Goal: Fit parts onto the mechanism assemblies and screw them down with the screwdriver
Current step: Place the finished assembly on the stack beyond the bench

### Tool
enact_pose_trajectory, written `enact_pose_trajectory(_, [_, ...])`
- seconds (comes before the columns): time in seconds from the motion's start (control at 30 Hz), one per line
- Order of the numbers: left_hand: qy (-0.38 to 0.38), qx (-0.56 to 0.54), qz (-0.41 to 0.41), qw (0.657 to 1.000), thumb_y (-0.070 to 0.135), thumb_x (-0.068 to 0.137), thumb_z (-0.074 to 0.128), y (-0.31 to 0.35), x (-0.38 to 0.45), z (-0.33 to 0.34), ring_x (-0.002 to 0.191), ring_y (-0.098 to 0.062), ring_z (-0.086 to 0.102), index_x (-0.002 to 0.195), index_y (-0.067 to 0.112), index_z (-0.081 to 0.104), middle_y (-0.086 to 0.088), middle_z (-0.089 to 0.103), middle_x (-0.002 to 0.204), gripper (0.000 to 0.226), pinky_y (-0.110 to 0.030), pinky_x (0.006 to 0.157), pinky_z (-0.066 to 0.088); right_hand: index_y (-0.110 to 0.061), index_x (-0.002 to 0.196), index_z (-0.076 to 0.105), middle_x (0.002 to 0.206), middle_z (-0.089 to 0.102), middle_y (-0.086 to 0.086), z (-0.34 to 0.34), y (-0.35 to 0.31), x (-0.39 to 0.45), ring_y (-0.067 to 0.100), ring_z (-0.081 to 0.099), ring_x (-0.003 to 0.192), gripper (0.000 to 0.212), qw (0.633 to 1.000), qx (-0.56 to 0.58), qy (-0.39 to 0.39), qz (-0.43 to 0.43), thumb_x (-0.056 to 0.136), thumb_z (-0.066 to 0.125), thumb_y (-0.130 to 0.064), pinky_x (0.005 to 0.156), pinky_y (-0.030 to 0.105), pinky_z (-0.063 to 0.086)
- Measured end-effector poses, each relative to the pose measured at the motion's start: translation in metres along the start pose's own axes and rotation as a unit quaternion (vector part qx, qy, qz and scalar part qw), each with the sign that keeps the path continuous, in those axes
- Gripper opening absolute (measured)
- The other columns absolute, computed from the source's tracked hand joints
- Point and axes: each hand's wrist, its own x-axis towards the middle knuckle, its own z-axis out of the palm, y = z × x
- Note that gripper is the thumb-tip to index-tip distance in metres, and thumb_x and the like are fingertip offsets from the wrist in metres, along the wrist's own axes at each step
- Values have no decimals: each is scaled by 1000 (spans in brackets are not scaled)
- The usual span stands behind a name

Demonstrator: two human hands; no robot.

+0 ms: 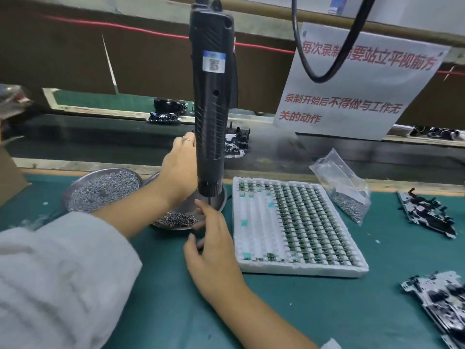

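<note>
A black electric screwdriver (pixel 212 109) hangs upright over the bench, its tip above a steel dish of dark screws (pixel 176 219). My left hand (pixel 177 170) reaches forward past the screwdriver toward a black-and-white mechanism assembly (pixel 236 144) on the dark belt; its fingers look straight and their tips are hidden behind the tool. My right hand (pixel 214 238) hovers at the right rim of the dark-screw dish with relaxed fingers, holding nothing I can see. A white foam tray (pixel 251 238) of small green parts lies right of that hand.
A second steel dish of silver screws (pixel 103 190) sits at the left. A plastic bag of screws (pixel 347 195) lies behind the tray. More assemblies (pixel 427 215) (pixel 440 303) lie on the green mat at the right. A paper sign (pixel 352 91) hangs above the belt.
</note>
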Motion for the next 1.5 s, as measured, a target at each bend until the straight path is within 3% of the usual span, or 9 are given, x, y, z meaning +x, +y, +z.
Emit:
enact_pose_trajectory(0.1, [20, 77, 44, 996, -4, 87, 53, -26, -12, -15, 107, -31, 42, 119, 7, 48, -14, 44, 120, 33, -40, 78, 41, -30, 145, 28, 124, 48, -5, 0, 1, 1, 5, 46, 101, 64, 1000, 4, -11, 6, 90, 49, -6, 94, 32, 44])
enact_pose_trajectory(0.23, [50, 112, 107, 987, -4, 74, 66, -58, -58, -58, 96, -36, 50, 113, 5, 57, -16, 53, 109, 41, -40, 62, 43, -43, 139, 24, 112, 56, -10, 0, 0, -1, 0, 48, 68, 64, 998, 54, 10, 3, 92, 50, -8, 73, 11, 43])
enact_pose_trajectory(0.47, [34, 122, 191, 973, -4, 57, 85, -87, -159, -91, 88, -25, 52, 100, 4, 66, -9, 61, 94, 48, -34, 46, 52, -26, 126, 46, 116, 50, -6, -1, -7, -11, 10, 50, 109, 32, 979, 27, 125, -161, 95, 46, -18, 95, 23, 40])
enact_pose_trajectory(0.67, [0, 76, 200, 977, 7, 60, 88, -102, -206, -67, 91, -20, 49, 107, 11, 52, -2, 53, 100, 59, -32, 46, 53, -10, 123, 58, 116, 58, 8, -6, -15, -20, 20, 52, 110, 43, 933, -139, -71, -323, 95, 50, -41, 97, 33, 40])
enact_pose_trajectory(0.77, [-6, 79, 211, 974, 31, 84, 65, -105, -207, -65, 85, -17, 57, 109, 13, 59, -1, 60, 94, 32, -27, 50, 52, -10, 117, 64, 113, 62, 5, -2, -14, -19, 22, 55, 104, 45, 900, -229, -160, -336, 88, 62, -44, 91, 37, 43])
enact_pose_trajectory(0.93, [23, 65, 163, 984, 43, 92, 42, -120, -184, -79, 83, -17, 61, 109, 10, 69, -1, 66, 93, 46, -29, 78, 43, -12, 118, 64, 110, 64, 0, -1, -10, -19, 20, 57, 101, 41, 904, -255, -166, -301, 89, 57, -42, 90, 32, 41])
enact_pose_trajectory(1.1, [6, 183, 23, 983, 14, 79, 76, -153, -153, -83, 80, -30, 65, 85, 11, 74, -5, 70, 82, 7, -40, 82, 29, -12, 120, 63, 111, 65, -1, -1, -13, -19, 20, 59, 101, 43, 910, -278, -145, -273, 88, 59, -40, 90, 29, 36])
enact_pose_trajectory(1.27, [-19, 182, 0, 983, 8, 71, 82, -166, -146, -75, 70, -28, 63, 70, 15, 70, -1, 67, 73, 13, -37, 78, 23, -11, 121, 63, 112, 65, 0, -1, -14, -19, 21, 59, 104, 44, 915, -269, -152, -259, 86, 62, -38, 93, 29, 35])
enact_pose_trajectory(1.5, [-17, 118, -56, 991, 14, 97, 49, -164, -136, -74, 88, -23, 53, 88, 21, 52, 3, 57, 88, 13, -34, 84, 18, -12, 123, 62, 114, 64, 0, -1, -14, -20, 20, 56, 106, 45, 918, -256, -162, -254, 87, 62, -37, 94, 28, 35])
